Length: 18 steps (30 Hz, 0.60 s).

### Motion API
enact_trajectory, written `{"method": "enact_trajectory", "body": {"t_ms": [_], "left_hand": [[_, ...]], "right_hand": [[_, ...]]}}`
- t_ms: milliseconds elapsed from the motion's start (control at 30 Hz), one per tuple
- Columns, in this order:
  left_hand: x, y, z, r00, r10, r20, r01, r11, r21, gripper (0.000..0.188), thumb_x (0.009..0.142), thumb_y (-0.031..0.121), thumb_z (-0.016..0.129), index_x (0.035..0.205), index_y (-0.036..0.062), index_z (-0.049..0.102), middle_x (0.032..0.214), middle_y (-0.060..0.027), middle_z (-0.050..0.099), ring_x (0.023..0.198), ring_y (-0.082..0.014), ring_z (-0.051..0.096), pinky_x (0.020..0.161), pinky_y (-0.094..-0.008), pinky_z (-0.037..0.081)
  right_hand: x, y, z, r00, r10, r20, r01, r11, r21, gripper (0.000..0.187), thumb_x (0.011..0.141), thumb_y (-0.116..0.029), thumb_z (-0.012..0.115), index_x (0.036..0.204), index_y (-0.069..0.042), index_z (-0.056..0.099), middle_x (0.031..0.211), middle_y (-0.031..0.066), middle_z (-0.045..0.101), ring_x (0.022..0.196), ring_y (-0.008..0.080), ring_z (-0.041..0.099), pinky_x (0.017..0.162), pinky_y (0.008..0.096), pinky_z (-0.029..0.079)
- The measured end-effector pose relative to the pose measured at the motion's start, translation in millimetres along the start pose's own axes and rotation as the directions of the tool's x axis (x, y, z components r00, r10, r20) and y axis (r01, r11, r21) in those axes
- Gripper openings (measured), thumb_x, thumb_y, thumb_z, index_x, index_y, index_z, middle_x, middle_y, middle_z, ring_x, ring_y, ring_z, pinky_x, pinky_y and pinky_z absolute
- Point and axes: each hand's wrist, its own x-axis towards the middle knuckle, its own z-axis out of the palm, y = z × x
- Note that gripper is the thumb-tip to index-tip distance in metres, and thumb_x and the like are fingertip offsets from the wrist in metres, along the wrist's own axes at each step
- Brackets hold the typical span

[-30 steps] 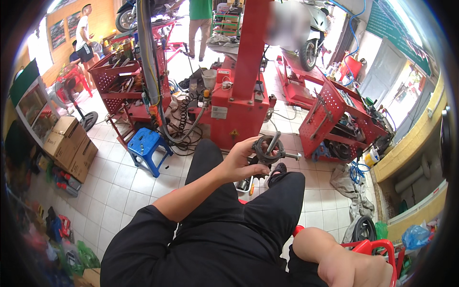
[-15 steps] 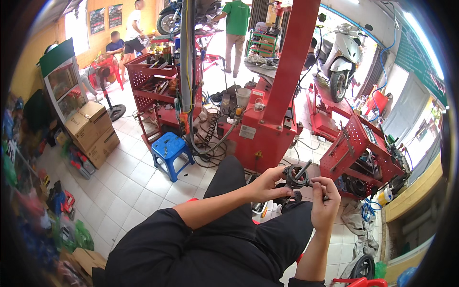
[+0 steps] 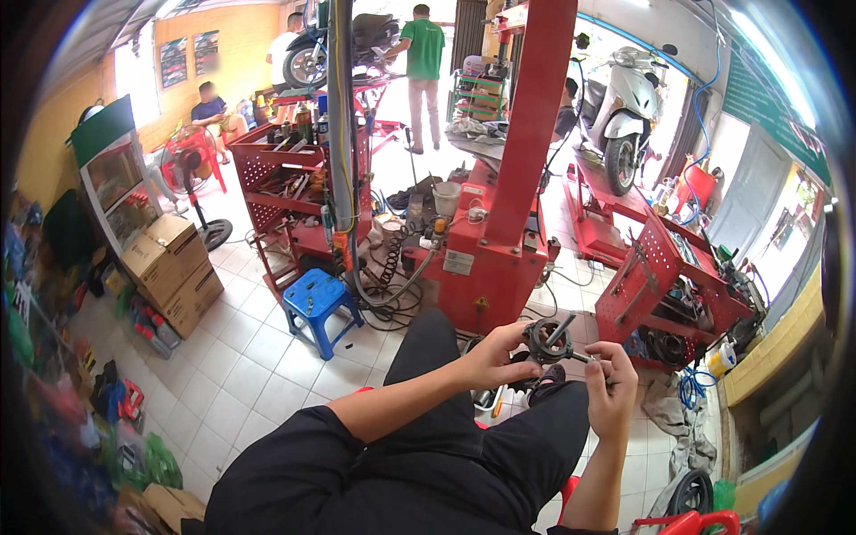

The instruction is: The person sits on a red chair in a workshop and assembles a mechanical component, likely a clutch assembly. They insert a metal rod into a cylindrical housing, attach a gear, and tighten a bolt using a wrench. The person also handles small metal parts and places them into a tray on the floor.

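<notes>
Right of centre in the frame's lower half, a dark metal ring [image 3: 536,342] stays clamped at the fingertips of the left hand [image 3: 502,358]; the right hand [image 3: 612,385], raised from the lower-right corner within the past second, joins it at the protruding bolt [image 3: 579,358], its pinch unconfirmed.

We see the person dressed in dark clothing that looks black throughout. The top [image 3: 383,486] is plain and loose, its matte cloth running into soft creases. Its left sleeve [image 3: 303,446] is wide and ends near the elbow, leaving the forearm bare down to an uncovered left hand [image 3: 501,358]. Of the right sleeve [image 3: 584,530] we catch only a dark edge at the bottom; the right hand [image 3: 612,385] is likewise bare. Below, we see long black trousers [image 3: 530,437] and a dark shoe [image 3: 555,374], too small to make out its details.
</notes>
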Motion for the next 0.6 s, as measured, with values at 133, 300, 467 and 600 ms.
{"method": "enact_trajectory", "body": {"t_ms": [133,300,467,600], "left_hand": [[1,4,1,1.000,-0.006,-0.022,0.005,0.999,-0.033,0.042,0.077,0.008,0.070,0.116,0.0023,0.054,0.104,-0.0062,0.059,0.098,-0.0138,0.054,0.090,-0.0302,0.040],[1,5,2,0.999,-0.041,-0.018,0.040,0.998,-0.048,0.041,0.076,0.011,0.071,0.113,0.0019,0.056,0.103,-0.0059,0.060,0.098,-0.0135,0.054,0.089,-0.0298,0.040],[2,8,3,0.999,-0.011,-0.030,0.010,0.999,-0.033,0.040,0.075,0.012,0.072,0.110,0.0021,0.056,0.101,-0.0060,0.059,0.095,-0.0140,0.054,0.087,-0.0296,0.041],[2,8,3,1.000,-0.027,-0.007,0.026,0.999,-0.048,0.039,0.075,0.013,0.073,0.108,0.0022,0.056,0.100,-0.0058,0.059,0.093,-0.0147,0.055,0.085,-0.0294,0.042]], "right_hand": [[-4,-3,-7,0.999,-0.028,0.016,0.029,0.996,-0.081,0.013,0.088,-0.012,0.059,0.093,0.000,0.055,0.052,-0.0028,0.043,0.050,0.0011,0.032,0.045,0.0211,0.022],[-2,14,-3,0.997,-0.055,-0.046,0.053,0.997,-0.055,0.011,0.086,-0.007,0.060,0.094,0.000,0.055,0.050,-0.0033,0.040,0.049,0.0012,0.031,0.045,0.0213,0.021],[-4,-5,-4,1.000,-0.028,0.012,0.028,0.998,-0.062,0.009,0.087,-0.007,0.058,0.091,0.000,0.054,0.052,-0.0024,0.043,0.051,0.0010,0.032,0.045,0.0210,0.023],[-2,3,-5,1.000,-0.023,-0.008,0.022,0.996,-0.081,0.010,0.085,-0.005,0.059,0.092,0.000,0.053,0.051,-0.0031,0.041,0.050,0.0011,0.031,0.045,0.0208,0.022]]}}
